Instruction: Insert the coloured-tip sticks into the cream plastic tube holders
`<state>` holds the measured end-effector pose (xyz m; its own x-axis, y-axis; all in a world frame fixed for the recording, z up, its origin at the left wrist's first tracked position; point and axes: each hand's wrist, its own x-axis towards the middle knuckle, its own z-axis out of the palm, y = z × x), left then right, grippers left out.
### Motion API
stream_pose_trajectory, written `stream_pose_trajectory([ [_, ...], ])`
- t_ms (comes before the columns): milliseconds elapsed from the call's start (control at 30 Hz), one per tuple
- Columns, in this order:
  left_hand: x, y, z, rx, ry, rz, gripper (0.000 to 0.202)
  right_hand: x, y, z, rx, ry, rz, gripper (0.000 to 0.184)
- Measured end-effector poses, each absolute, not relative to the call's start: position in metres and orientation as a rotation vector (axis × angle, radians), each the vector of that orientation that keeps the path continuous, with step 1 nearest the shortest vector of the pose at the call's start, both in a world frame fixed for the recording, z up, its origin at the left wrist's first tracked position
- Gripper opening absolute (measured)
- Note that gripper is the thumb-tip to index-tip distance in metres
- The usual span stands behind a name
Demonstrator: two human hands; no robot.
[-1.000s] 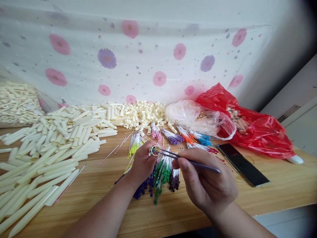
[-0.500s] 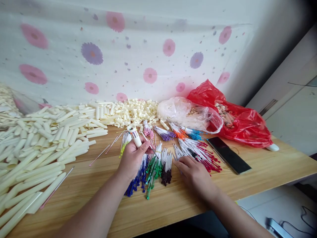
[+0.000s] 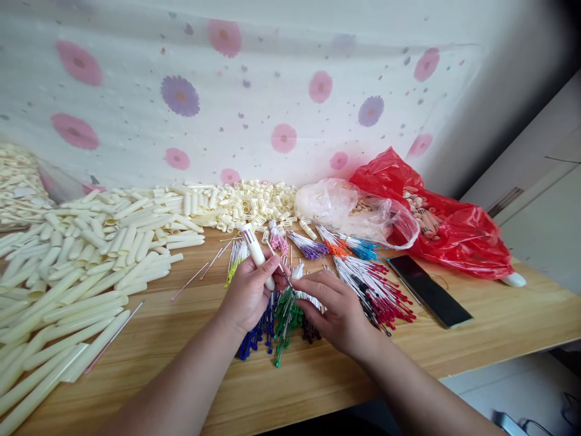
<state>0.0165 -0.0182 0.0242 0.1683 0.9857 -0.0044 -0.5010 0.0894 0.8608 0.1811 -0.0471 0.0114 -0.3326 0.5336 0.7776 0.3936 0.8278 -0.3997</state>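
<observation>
My left hand point(image 3: 251, 292) is closed round a cream pen barrel point(image 3: 254, 247) that points up and away, with coloured refill tips showing at its top end. My right hand point(image 3: 333, 309) rests low over the fanned bundles of coloured pen refills point(image 3: 290, 315), thumb and forefinger pinched at a thin refill point(image 3: 282, 268) near the left hand. Red-tipped refills point(image 3: 381, 293) lie just right of that hand, green and blue ones beneath it.
Piles of cream pen barrels point(image 3: 91, 254) cover the left of the wooden table point(image 3: 499, 315). Small cream clips point(image 3: 258, 206) lie at the back. A clear bag point(image 3: 358, 212), a red bag point(image 3: 454, 230) and a black phone point(image 3: 431, 290) sit right.
My right hand let go of the long tool it held a second ago, dropped to the refill bundles and has now moved left to pinch a refill. The left hand tilted the barrel upright.
</observation>
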Motion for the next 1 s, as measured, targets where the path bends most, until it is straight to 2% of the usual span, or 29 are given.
stream_pose_trajectory([
  [300, 0.018, -0.018, 0.024, 0.781, 0.821, 1.253, 0.033, 0.177, -0.041, 0.023, -0.638, -1.984, 0.207, 0.024],
  [500, 0.018, -0.018, 0.022, 0.824, 0.822, 1.245, 0.032, 0.178, -0.039, 0.019, -0.582, -2.108, -0.080, 0.023],
  [633, 0.014, -0.019, 0.017, 1.132, 0.919, 1.346, 0.028, 0.184, -0.041, 0.034, -0.541, -1.946, -0.149, 0.027],
  [800, 0.003, -0.016, 0.011, 1.753, 0.982, 1.467, 0.020, 0.199, -0.069, 0.078, -0.625, -1.642, -0.093, 0.032],
  [1000, -0.002, -0.011, 0.009, 2.012, 0.931, 1.541, 0.012, 0.198, -0.101, 0.105, -0.631, -1.813, -0.032, 0.034],
])
